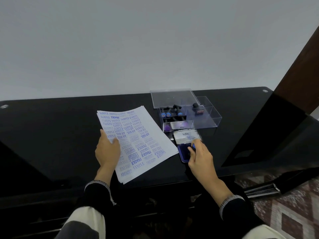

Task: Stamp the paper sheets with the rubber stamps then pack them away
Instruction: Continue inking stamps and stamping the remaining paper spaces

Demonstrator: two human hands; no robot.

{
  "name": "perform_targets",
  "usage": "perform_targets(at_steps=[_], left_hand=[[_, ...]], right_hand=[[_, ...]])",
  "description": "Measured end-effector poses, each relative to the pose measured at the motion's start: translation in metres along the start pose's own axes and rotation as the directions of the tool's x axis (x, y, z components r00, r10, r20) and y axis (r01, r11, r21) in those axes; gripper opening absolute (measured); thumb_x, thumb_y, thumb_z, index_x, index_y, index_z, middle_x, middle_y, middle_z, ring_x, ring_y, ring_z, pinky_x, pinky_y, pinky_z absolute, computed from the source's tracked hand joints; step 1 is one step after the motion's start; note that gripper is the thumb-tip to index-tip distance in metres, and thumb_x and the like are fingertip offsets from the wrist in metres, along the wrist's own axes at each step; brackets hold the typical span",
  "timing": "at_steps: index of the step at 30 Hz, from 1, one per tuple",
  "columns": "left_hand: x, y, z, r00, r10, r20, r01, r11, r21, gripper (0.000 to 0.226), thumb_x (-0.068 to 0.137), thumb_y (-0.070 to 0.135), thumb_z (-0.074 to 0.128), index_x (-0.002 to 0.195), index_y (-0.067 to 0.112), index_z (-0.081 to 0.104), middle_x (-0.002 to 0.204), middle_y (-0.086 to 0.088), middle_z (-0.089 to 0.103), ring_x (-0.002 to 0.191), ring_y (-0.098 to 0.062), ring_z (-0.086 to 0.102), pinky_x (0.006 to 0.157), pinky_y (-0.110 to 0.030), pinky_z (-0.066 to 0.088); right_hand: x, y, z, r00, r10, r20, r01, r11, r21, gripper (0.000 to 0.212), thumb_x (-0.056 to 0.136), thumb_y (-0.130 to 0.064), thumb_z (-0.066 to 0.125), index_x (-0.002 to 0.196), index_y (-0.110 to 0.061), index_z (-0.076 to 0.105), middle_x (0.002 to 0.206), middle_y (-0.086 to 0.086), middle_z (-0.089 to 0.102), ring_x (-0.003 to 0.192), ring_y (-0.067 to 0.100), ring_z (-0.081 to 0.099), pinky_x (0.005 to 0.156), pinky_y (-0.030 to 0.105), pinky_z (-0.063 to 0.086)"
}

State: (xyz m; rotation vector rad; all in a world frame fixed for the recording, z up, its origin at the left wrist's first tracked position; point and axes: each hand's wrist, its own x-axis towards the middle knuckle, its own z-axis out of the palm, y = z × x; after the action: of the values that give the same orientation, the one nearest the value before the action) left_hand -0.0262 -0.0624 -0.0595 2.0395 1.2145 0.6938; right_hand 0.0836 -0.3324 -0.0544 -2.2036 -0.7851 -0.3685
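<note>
So, left hand [107,149] flat on the sheets [136,144], fingers spread and relaxed, pinning the stack's left edge to the dark desk [51,135]. Stack slightly fanned, top sheet covered in blue SAMPLE, AIR MAIL, FRAGILE and AMENDED prints. Just right of the stack, ink pad [185,149] with lid flipped open. Right hand [201,156] curled round a stamp [194,147], blue knob peeking out between fingers, pressed down on the blue pad. Behind the pad, clear box [207,116] with more stamps [170,114] inside, lid [173,98] propped up at the back.
</note>
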Motion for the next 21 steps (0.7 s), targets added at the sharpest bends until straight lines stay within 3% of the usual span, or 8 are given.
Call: perform_targets(at_steps=[4,6,8,10,13,17,21], left_hand=[[-0.002,-0.001,-0.010,0.998,-0.024,0.063,0.028,0.998,-0.048,0.051,0.096,0.019,0.052,0.142,0.007,0.034,0.129,-0.006,0.057,0.114,-0.029,0.058,0.093,-0.049,0.050],[-0.008,-0.001,-0.017,0.997,-0.022,0.072,0.027,0.997,-0.066,0.050,0.095,0.017,0.051,0.141,0.010,0.035,0.127,-0.003,0.057,0.110,-0.026,0.059,0.089,-0.048,0.053],[-0.013,-0.003,-0.024,0.998,-0.013,0.061,0.015,0.999,-0.040,0.049,0.094,0.018,0.051,0.141,0.015,0.036,0.124,0.001,0.059,0.104,-0.022,0.061,0.082,-0.045,0.055],[-0.018,-0.007,-0.032,0.998,-0.015,0.054,0.014,1.000,0.002,0.045,0.093,0.018,0.052,0.137,0.018,0.040,0.119,0.003,0.060,0.097,-0.019,0.062,0.076,-0.042,0.055],[-0.027,-0.014,-0.044,0.996,-0.034,0.082,0.029,0.998,0.055,0.039,0.092,0.020,0.051,0.130,0.020,0.044,0.118,0.003,0.060,0.095,-0.018,0.062,0.079,-0.044,0.055],[-0.035,-0.017,-0.051,0.995,-0.050,0.088,0.027,0.968,0.249,0.067,0.093,0.030,0.045,0.151,0.013,0.017,0.135,-0.002,0.050,0.106,-0.023,0.058,0.086,-0.038,0.045],[-0.044,-0.011,-0.050,0.994,-0.022,0.105,-0.015,0.940,0.342,0.069,0.094,0.026,0.041,0.153,0.010,0.008,0.130,-0.003,0.049,0.087,-0.017,0.055,0.071,-0.033,0.039]], right_hand=[[0.008,0.000,-0.003,0.992,0.058,0.112,-0.058,0.998,-0.010,0.017,0.093,-0.005,0.050,0.084,-0.014,0.038,0.075,0.000,0.047,0.067,0.018,0.045,0.057,0.020,0.036],[0.010,-0.008,-0.003,0.986,0.119,0.114,-0.131,0.987,0.097,0.011,0.097,-0.013,0.046,0.088,-0.018,0.041,0.074,0.001,0.051,0.066,0.019,0.049,0.055,0.024,0.037],[0.012,-0.026,-0.001,0.980,0.192,0.052,-0.199,0.941,0.273,0.003,0.098,-0.017,0.047,0.098,-0.019,0.045,0.076,-0.004,0.054,0.064,0.011,0.051,0.058,0.019,0.040],[0.020,-0.046,0.009,0.961,0.267,0.068,-0.270,0.865,0.423,0.010,0.098,-0.024,0.048,0.105,-0.016,0.047,0.079,-0.004,0.057,0.067,0.008,0.052,0.060,0.012,0.041],[0.037,-0.065,0.032,0.926,0.311,0.213,-0.376,0.778,0.503,0.024,0.098,-0.035,0.044,0.098,-0.011,0.049,0.080,0.003,0.060,0.072,0.016,0.052,0.063,0.022,0.041],[0.049,-0.077,0.053,0.897,0.339,0.285,-0.441,0.743,0.504,0.030,0.099,-0.039,0.040,0.097,-0.010,0.047,0.080,0.004,0.054,0.076,0.018,0.051,0.062,0.029,0.040],[0.047,-0.081,0.057,0.887,0.351,0.300,-0.460,0.737,0.496,0.031,0.099,-0.039,0.038,0.102,-0.009,0.046,0.078,0.002,0.053,0.072,0.018,0.050,0.063,0.032,0.042]])
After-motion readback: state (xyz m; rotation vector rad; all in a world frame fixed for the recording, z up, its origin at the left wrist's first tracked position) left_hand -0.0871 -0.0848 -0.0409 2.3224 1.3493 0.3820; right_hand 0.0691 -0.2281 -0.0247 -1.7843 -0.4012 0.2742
